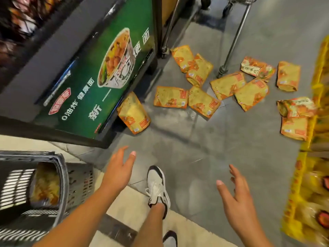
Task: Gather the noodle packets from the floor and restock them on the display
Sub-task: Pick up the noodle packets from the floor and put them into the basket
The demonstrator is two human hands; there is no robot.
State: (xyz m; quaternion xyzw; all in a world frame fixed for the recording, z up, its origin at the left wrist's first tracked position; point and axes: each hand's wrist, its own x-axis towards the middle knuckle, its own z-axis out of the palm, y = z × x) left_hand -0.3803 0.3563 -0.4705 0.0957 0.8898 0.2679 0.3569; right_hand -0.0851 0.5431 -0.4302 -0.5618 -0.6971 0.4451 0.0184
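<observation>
Several orange-and-yellow noodle packets lie scattered on the grey floor. One packet leans against the foot of the green display. Two more packets lie flat farther right, and others spread toward the right edge. My left hand is open, fingers spread, low at centre-left, well short of the nearest packet. My right hand is open too, at lower right. A grey plastic basket at lower left holds one packet.
The green noodle display panel fills the upper left. A metal trolley leg stands among the packets. A yellow stocked display runs down the right edge. My white shoe is on the floor between my hands.
</observation>
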